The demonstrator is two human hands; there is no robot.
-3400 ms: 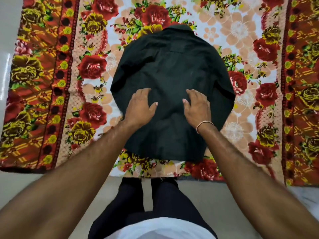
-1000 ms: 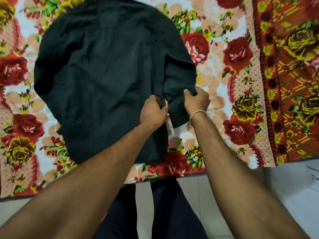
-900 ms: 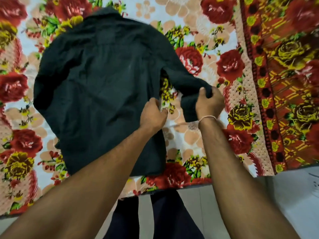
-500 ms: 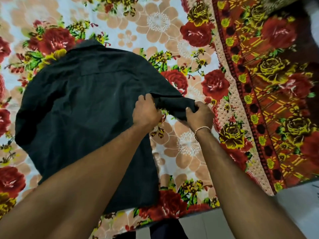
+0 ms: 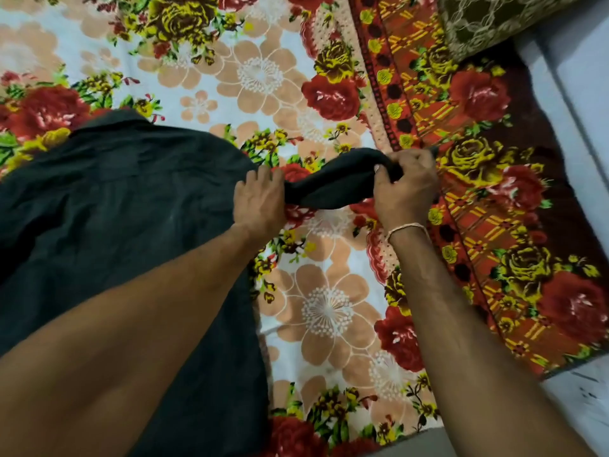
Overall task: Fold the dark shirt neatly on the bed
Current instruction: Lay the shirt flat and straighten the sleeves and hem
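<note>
The dark shirt (image 5: pixel 125 199) lies back-up on the floral bedspread (image 5: pixel 326 311), filling the left half of the view, its collar toward the far side. Its right sleeve (image 5: pixel 333 183) is stretched out sideways to the right, lifted a little off the spread. My left hand (image 5: pixel 260 199) grips the sleeve near the shoulder seam, at the edge of the shirt body. My right hand (image 5: pixel 405 189) grips the sleeve's cuff end with curled fingers; a thin band sits on that wrist. My left forearm hides part of the shirt's lower body.
A red and yellow patterned border (image 5: pixel 468 206) runs along the bedspread's right side. A brown lace-patterned pillow (image 5: pixel 487 18) sits at the top right corner. Pale floor (image 5: pixel 580 400) shows past the bed's right edge and near corner.
My right hand has pulled the sleeve out to the right, away from the shirt body, so it is now stretched between both hands. The view has swung right and closer.
</note>
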